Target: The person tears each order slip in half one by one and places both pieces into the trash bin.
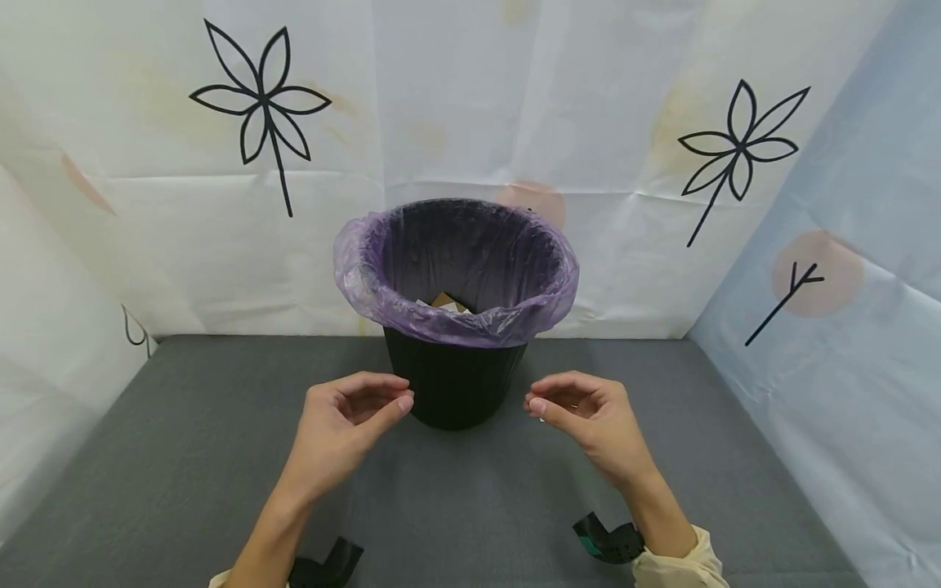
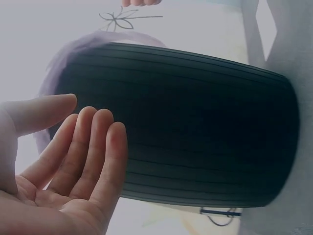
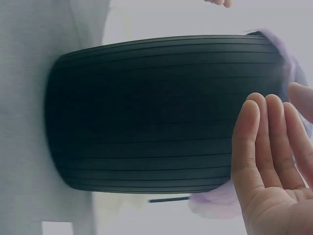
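A black bin (image 1: 454, 384) stands at the back of the grey surface, with a purple plastic liner (image 1: 353, 261) folded over its rim. Inside, a brown piece (image 1: 442, 300) and some white scraps show. My left hand (image 1: 353, 420) hovers in front of the bin's left side, fingers loosely bent and holding nothing. To the right, my right hand (image 1: 588, 420) is held up in a similar way, its palm bare in the right wrist view. A flat white piece (image 3: 57, 228) lies on the surface beside the bin, mostly hidden behind my right hand in the head view.
White cloth walls (image 1: 470, 122) with printed leaf drawings rise behind and to the sides of the grey surface (image 1: 456, 506). A dark cord (image 1: 134, 329) hangs at the back left corner. Black straps (image 1: 610, 543) circle the wrists.
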Demonstrator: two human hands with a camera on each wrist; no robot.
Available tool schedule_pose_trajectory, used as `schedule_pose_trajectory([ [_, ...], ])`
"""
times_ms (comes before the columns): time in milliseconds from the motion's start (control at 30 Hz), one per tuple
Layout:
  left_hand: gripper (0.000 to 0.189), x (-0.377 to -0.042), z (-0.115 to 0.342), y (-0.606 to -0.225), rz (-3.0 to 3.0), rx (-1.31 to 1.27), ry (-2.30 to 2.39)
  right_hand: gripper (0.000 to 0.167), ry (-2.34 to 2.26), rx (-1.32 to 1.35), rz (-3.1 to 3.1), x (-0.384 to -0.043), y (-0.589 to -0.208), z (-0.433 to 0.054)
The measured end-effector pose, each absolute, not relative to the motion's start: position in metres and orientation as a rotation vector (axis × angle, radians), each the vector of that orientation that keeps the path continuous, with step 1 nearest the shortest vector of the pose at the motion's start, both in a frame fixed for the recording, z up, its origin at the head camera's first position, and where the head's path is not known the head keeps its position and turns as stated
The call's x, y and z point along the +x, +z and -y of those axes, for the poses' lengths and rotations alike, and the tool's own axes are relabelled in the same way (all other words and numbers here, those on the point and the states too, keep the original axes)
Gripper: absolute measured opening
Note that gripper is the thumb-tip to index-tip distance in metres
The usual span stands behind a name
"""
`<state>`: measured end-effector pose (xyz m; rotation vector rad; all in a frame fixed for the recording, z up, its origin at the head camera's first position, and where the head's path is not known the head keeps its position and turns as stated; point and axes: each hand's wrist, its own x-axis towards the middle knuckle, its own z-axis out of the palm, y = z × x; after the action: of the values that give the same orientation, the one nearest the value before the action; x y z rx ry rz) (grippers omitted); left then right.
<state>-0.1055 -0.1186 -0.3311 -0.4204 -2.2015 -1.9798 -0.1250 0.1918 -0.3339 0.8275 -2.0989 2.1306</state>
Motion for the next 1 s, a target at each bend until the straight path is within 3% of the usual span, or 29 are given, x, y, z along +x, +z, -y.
schedule_pose_trajectory([
  [367, 0.017, -0.109, 0.118, -0.353, 2.26, -0.355, -1.981, 0.021, 2.159, 0.727, 2.166, -0.127, -0.367, -0.186],
  [1000, 0.019, -0.114, 0.112, -0.378, 2.369, -0.284, -2.009, 0.025, 2.121, 0.636, 2.224, -0.135, -0.383, -0.189],
])
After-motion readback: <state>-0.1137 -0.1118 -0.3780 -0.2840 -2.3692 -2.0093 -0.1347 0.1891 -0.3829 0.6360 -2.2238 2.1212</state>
